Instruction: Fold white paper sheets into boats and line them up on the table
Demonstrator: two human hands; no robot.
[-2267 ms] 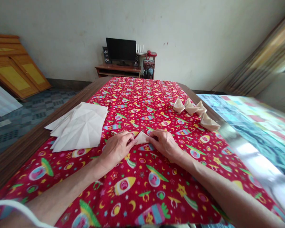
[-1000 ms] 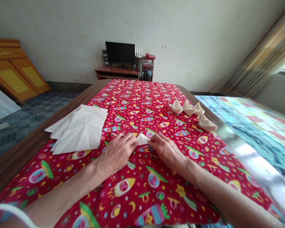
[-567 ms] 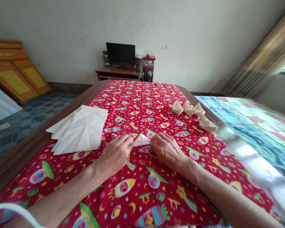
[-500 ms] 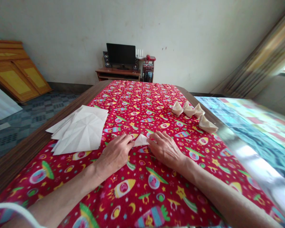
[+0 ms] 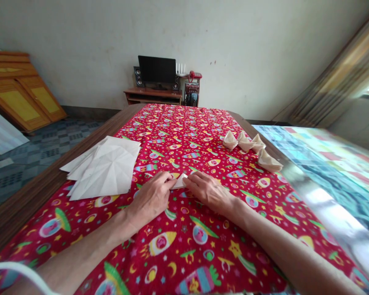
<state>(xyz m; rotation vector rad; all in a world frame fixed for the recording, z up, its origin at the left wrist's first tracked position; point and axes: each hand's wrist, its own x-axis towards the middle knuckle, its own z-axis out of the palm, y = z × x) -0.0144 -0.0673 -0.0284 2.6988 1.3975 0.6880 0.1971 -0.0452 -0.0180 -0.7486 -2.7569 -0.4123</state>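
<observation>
Between my hands a small folded piece of white paper lies on the red patterned cloth, its peak pointing away from me. My left hand is closed on the paper's left end, thumb and fingers together. From the other side my right hand presses its bent fingers on the right part of the paper and hides that end. Left of my hands rests a fanned stack of creased white paper sheets. Several folded paper shapes stand in a row on the right.
The cloth covers a brown wooden table. Beyond its far end are a black monitor and a red telephone. A bed with a patterned cover is on the right, a wooden cabinet on the left. A white cable crosses the lower left corner.
My right hand has moved left over the paper, so less of the white shape shows. My left hand stays nearly where it was, at the left end.
</observation>
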